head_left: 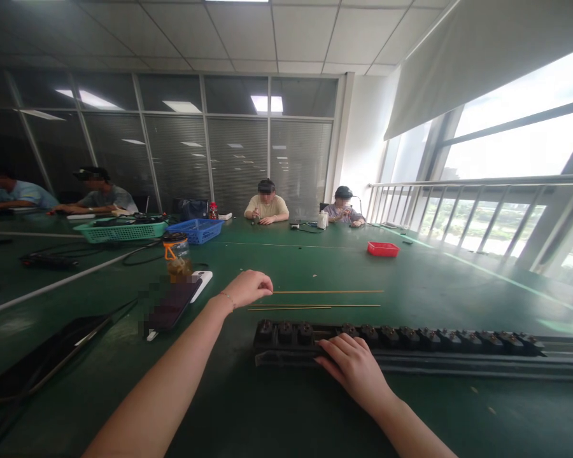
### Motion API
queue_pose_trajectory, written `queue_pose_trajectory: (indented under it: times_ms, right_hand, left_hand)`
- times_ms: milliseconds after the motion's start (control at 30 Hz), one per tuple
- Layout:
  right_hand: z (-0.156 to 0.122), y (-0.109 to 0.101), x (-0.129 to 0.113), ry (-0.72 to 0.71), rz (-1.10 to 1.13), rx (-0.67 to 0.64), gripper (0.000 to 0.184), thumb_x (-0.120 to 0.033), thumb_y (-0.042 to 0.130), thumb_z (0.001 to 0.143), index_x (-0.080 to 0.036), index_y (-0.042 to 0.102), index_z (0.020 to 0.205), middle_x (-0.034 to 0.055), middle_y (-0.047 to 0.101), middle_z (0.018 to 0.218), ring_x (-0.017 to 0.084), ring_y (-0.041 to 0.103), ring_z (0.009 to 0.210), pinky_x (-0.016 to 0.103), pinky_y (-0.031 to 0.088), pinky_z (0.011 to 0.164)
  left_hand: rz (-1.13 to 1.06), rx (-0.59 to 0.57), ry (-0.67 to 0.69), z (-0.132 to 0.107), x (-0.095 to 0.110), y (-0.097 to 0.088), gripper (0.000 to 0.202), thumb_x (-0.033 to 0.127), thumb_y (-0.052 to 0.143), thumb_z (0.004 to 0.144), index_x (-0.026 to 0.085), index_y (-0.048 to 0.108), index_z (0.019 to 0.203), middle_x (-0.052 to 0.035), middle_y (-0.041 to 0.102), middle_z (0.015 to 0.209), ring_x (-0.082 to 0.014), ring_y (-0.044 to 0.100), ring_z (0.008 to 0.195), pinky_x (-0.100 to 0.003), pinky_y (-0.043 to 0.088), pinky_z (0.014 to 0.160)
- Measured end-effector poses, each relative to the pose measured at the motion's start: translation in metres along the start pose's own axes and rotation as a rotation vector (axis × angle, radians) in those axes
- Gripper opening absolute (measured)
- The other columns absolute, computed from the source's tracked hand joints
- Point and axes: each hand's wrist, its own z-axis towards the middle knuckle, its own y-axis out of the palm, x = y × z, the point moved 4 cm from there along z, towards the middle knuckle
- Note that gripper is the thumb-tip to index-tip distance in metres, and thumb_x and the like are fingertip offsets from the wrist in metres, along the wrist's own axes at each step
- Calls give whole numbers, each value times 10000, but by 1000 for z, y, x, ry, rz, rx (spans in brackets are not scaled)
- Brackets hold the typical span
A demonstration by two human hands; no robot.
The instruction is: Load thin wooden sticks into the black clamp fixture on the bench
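Note:
My left hand (pixel 248 287) is closed in a pinch on the near end of a thin brass rod (pixel 329 292) that lies across the green table (pixel 410 280). Two more thin rods (pixel 310 306) lie side by side just in front of it. My right hand (pixel 356 367) rests on a long black rail (pixel 410 346) that carries several small black parts in a row. Its fingers are curled over the rail's near edge, to the right of the first three parts.
A phone (pixel 174 304) and a white device lie left of my left hand, behind them a jar (pixel 176 254). Blue basket (pixel 195 230), green basket (pixel 121 230) and red tray (pixel 382 249) stand farther back. Several people sit at the far side. Cables run on the left.

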Motion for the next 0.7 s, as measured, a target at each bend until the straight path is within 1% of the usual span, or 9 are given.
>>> queue_pose_trajectory:
  times_ms: [133,233,300,467,700]
  right_hand:
    - [-1,0,0,-2,14,8,245,-364,379,860,-221,560,943,10,601,790,113,512,743,251,293,623]
    - [0,1,0,5,8,-2,245,-365,379,859,-222,561,940,10,600,790,112,511,745,249,294,624]
    - [0,0,-1,1,3,2,252,-370,379,859,-219,564,937,12,600,788,111,512,746,247,295,622]
    - [1,0,-1,2,0,4,251,-367,381,858,-218,570,931,15,600,784,107,513,745,246,300,619]
    - [1,1,1,4,-13,5,240,-366,389,855,-226,566,936,10,601,789,107,516,749,246,301,620]
  left_hand:
    - [-28,-50,-56,8,-35,34,163,298,524,701,223,663,744,6,663,746,-134,586,700,-206,398,625]
    - [-33,-70,-87,10,-50,55,162,284,523,699,225,665,749,7,666,757,-132,588,707,-203,396,623]
    - [-33,-72,-93,10,-56,63,156,278,525,699,227,663,750,10,665,759,-126,588,712,-198,393,623]
    - [-13,-47,-94,8,-64,70,148,274,528,707,226,662,749,10,657,767,-122,581,713,-202,385,639]
    - [11,-32,-70,9,-66,71,165,290,517,722,226,668,748,-5,632,826,-131,565,749,-210,388,657]
